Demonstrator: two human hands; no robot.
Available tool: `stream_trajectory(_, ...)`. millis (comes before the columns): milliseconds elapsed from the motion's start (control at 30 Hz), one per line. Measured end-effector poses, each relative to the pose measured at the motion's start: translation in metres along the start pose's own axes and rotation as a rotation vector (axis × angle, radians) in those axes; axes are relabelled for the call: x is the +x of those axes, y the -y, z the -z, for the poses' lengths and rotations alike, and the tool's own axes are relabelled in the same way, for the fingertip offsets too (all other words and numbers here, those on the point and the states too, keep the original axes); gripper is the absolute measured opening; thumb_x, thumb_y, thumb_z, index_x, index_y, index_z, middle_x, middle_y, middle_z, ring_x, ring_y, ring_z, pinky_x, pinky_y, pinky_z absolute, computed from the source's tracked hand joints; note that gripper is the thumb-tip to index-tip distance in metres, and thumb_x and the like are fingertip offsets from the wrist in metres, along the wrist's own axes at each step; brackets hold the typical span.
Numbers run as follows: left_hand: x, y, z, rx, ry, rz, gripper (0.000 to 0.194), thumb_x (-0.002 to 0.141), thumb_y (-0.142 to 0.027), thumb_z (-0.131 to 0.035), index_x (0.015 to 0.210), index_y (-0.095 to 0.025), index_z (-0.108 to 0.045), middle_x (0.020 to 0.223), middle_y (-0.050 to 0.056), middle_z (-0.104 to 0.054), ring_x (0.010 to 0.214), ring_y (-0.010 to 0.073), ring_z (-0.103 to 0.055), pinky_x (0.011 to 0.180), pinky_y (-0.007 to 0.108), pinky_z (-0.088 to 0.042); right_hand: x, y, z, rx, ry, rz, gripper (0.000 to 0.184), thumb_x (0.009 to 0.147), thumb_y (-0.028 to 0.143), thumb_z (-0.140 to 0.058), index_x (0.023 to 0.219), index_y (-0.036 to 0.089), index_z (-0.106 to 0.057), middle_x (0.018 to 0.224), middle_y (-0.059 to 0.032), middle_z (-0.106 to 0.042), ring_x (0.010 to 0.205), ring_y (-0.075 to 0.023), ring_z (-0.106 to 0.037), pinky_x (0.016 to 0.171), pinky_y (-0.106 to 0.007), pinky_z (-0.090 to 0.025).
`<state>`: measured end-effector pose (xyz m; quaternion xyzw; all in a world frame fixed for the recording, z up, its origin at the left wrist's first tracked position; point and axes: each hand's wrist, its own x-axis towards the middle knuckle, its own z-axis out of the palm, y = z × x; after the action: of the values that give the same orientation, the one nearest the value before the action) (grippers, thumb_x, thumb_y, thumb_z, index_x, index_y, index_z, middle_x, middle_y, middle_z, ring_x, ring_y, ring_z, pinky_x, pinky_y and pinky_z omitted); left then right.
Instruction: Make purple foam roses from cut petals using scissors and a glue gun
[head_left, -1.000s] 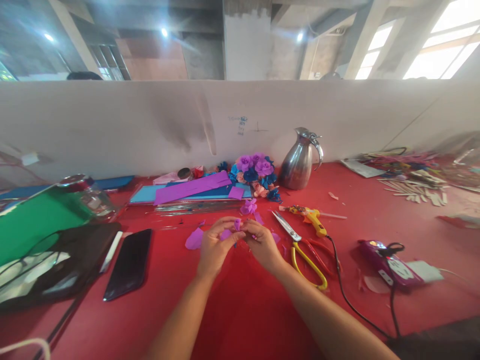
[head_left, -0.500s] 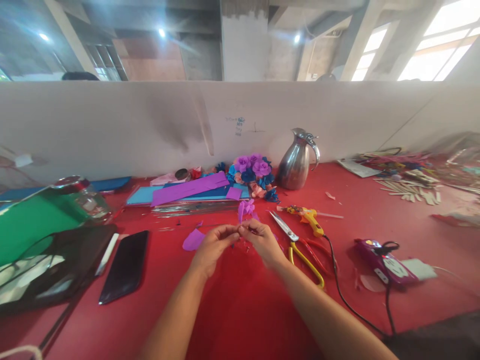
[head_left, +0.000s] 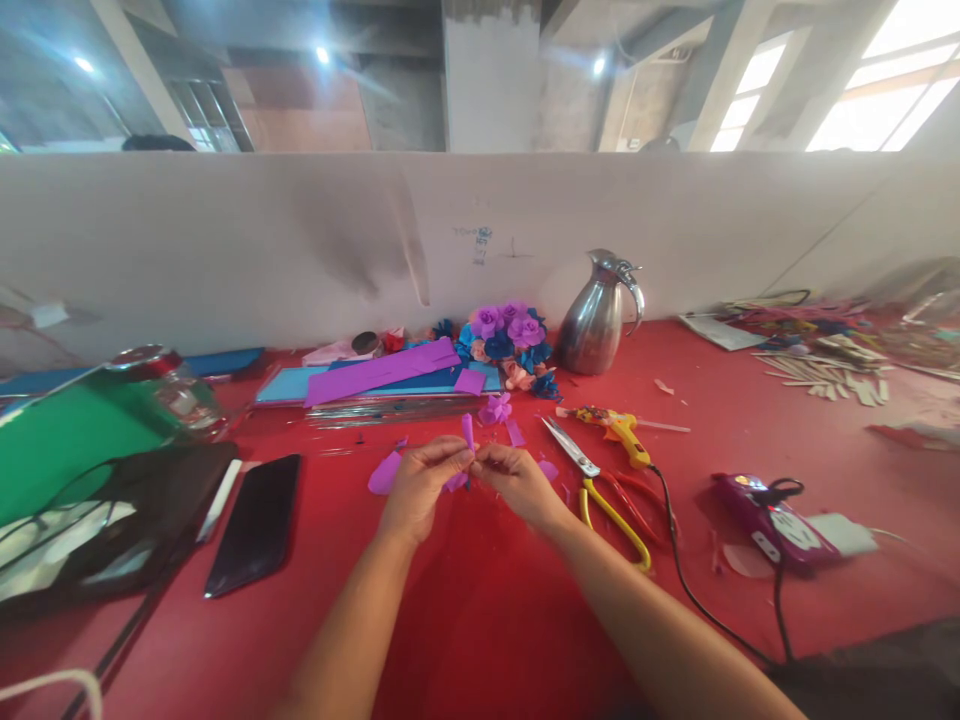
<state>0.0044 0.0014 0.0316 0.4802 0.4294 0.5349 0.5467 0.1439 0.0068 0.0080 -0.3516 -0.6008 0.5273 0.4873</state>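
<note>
A small rolled piece of purple paper (head_left: 468,430) stands upright between the fingertips of both hands. My left hand (head_left: 424,485) pinches its lower end from the left. From the right, the thumb and fingers of my right hand (head_left: 517,483) close on the same spot. Just beyond the hands lies a purple paper flower (head_left: 495,408), with a loose purple scrap (head_left: 515,432) beside it. A purple petal-shaped piece (head_left: 384,474) rests left of my left hand. Scissors with yellow and red handles (head_left: 615,520) lie to the right, blades pointing away from me.
Beyond the scissors sits a yellow glue gun (head_left: 621,428), its cord running toward a purple power strip (head_left: 780,520). A steel jug (head_left: 596,320) stands by the partition, next to several paper flowers (head_left: 510,335). Purple sheets (head_left: 382,372), a phone (head_left: 255,525) and a glass jar (head_left: 180,395) are leftward.
The purple paper now shows as a narrow roll rising above my fingertips. Both hands have shifted slightly left and remain pinched together. The camera view has tilted a little.
</note>
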Motion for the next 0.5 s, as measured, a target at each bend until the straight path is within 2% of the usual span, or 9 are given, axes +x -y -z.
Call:
stream_trajectory(167,-0.0006,-0.0009,-0.0012,0.045,-0.009,-0.015,0.015,0.061,-0.028,-0.077,0.072,-0.019,-0.077,0.082,0.005,-0.062,0.078,0.0169,-0.058,0.068,0.025,-0.046,0.0012,-0.0051,0.0011,-0.025,-0.021,0.019,0.019,0.076,0.034,-0.06,0.066,0.018,-0.061,0.064,0.0003,-0.061,0.063,-0.0132,-0.054,0.064,-0.026,-0.043)
stream_trajectory(300,-0.0016,-0.0026,-0.0031,0.132,-0.048,-0.085,0.014,0.06,-0.031,-0.078,0.066,-0.019,-0.075,0.08,0.004,-0.061,0.076,0.0162,-0.056,0.065,0.024,-0.045,0.0029,-0.0091,0.0009,-0.028,-0.029,0.026,0.019,0.073,0.035,-0.062,0.065,0.019,-0.063,0.062,0.0011,-0.061,0.062,-0.0138,-0.054,0.063,-0.025,-0.045)
stream_trajectory(500,-0.0031,-0.0027,-0.0031,0.245,-0.054,-0.171,0.011,0.065,-0.032,-0.074,0.067,-0.021,-0.075,0.082,0.003,-0.064,0.08,0.017,-0.059,0.07,0.025,-0.044,0.0036,-0.0087,0.0009,-0.028,-0.027,0.036,0.018,0.073,0.034,-0.061,0.065,0.019,-0.064,0.064,0.0007,-0.06,0.064,-0.0142,-0.053,0.065,-0.026,-0.045)
